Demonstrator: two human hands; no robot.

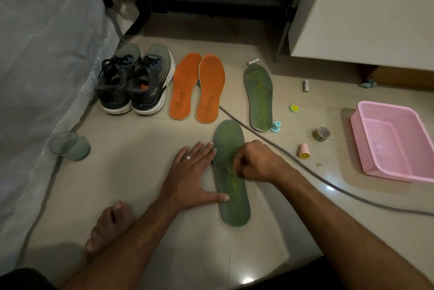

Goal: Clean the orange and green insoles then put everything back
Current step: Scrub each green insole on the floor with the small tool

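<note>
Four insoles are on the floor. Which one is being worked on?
The nearer green insole: the left hand presses its edge and the right hand rubs it. The other green insole and orange pair lie untouched.

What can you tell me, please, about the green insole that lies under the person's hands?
The near green insole lies flat on the tiled floor, toe away from the person, heel near. It looks like thin dark green foam, with a lighter yellow-green streak along its middle. The left hand presses its left edge with straight fingers and thumb. The right hand, fingers curled, bears on its middle; whether it holds anything is hidden.
</note>
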